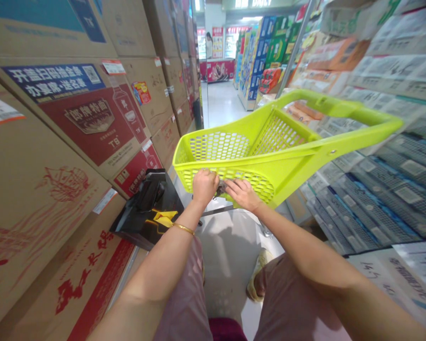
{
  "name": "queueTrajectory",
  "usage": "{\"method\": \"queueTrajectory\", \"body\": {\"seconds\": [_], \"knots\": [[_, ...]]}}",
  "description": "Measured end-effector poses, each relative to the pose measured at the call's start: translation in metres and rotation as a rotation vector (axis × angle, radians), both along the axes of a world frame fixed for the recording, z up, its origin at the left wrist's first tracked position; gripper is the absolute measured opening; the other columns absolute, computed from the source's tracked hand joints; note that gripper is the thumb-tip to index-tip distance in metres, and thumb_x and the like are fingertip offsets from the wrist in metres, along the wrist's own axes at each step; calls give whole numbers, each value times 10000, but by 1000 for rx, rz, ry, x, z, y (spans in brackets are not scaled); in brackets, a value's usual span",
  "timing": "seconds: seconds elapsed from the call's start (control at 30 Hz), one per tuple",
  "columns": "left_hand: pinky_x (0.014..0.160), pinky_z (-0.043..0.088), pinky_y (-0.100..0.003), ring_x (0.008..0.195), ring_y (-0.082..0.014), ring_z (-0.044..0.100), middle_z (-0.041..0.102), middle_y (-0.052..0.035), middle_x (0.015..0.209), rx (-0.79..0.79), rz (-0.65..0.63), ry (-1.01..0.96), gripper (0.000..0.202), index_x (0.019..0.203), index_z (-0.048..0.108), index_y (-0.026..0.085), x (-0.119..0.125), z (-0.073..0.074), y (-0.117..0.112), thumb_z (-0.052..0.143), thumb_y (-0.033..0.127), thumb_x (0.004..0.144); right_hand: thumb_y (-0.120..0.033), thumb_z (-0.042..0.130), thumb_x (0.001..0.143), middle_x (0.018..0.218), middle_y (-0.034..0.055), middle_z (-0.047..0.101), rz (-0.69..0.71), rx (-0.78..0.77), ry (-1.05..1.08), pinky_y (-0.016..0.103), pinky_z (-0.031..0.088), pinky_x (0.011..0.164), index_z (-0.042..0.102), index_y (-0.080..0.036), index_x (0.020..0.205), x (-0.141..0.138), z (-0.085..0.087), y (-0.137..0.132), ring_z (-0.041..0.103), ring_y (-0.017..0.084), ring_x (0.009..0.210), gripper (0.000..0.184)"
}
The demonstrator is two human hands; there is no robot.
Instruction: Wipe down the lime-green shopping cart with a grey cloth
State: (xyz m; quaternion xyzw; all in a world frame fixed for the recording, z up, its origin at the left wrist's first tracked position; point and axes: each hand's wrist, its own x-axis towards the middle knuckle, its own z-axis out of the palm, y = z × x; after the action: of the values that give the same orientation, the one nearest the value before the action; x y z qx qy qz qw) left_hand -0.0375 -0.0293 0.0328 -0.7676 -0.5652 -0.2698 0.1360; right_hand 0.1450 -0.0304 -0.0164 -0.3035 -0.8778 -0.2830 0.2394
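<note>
A lime-green plastic shopping basket (216, 163) with lattice sides and a long looped handle stands tilted in front of me. Against its near side, my left hand (205, 185) is closed in a fist. Beside it, my right hand (244, 193) has its fingers bent and pressed together. Between the two hands sits a small dark crumpled thing (220, 188), pinched at both ends; its kind is too small to tell. Low on the left, a black bag (147, 203) with a yellow piece on it leans by the stacked cartons.
Printed cardboard cartons (92, 118) form a tall wall on the left. Stacked wrapped packs (379, 180) rise on the right, close to the basket's handle. Beyond, a bright aisle floor (223, 97) leads to shelves of coloured boxes (257, 57) and a distant person (209, 45).
</note>
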Motion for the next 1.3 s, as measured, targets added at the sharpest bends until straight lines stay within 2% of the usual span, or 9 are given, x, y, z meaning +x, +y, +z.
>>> {"method": "queueTrajectory", "body": {"seconds": [0.1,0.27,0.4,0.6,0.8,1.0,1.13,1.23,1.3], "knots": [[713,366,-326,795,-218,524,606,-83,748,-34,-17,1,247,766,643,169,-1,1,-1,444,278,863,-224,404,907,1153,78,612,-81,35,105,347,329,848,600,-228,1128,-4,15,-2,480,193,1008,296],[714,369,-331,818,-226,525,601,-89,767,-72,0,3,184,767,645,165,-1,1,-1,494,255,822,-239,409,901,1256,70,510,-200,58,254,381,304,883,505,-336,1249,-2,32,-1,412,211,1059,373],[714,371,-337,809,-230,527,591,-87,749,-60,-15,22,169,756,645,164,1,-1,2,508,246,812,-327,445,890,1241,83,511,-210,82,213,371,304,869,560,-297,1188,-1,26,5,386,224,1066,320],[709,368,-337,800,-227,525,588,-82,738,-50,-24,58,169,748,642,168,1,-2,3,511,254,815,-226,376,916,1107,102,561,-196,143,206,340,307,823,533,-246,1234,-3,25,9,430,191,965,355],[707,364,-333,807,-227,523,599,-80,752,-54,-41,62,171,822,650,171,1,-2,2,499,250,821,-241,369,919,1081,104,566,-174,47,193,344,319,827,589,-224,1149,-4,14,9,441,193,965,319],[712,360,-325,756,-209,522,598,-77,714,18,-33,28,298,747,646,166,3,-4,4,413,291,886,-230,334,934,1092,107,575,-154,-64,96,334,329,812,622,-200,1066,-6,-10,4,440,196,987,318],[703,360,-318,748,-204,525,601,-75,704,60,-16,15,303,748,650,164,3,-5,4,426,313,887,-257,315,949,1088,67,588,-162,-126,37,313,329,791,604,-240,1092,-10,-21,-2,460,174,948,323],[700,361,-314,745,-199,528,600,-72,701,78,-16,18,308,753,652,166,2,-5,3,419,313,891,-258,329,947,1071,56,590,-153,-128,43,307,322,799,619,-250,1055,-11,-18,-4,463,166,936,309],[704,364,-315,749,-197,529,599,-72,706,73,-27,18,308,755,651,167,1,-5,3,409,299,892,-258,355,938,1072,65,584,-145,-95,74,313,319,808,616,-250,1067,-10,-7,-3,458,171,953,291]]}}
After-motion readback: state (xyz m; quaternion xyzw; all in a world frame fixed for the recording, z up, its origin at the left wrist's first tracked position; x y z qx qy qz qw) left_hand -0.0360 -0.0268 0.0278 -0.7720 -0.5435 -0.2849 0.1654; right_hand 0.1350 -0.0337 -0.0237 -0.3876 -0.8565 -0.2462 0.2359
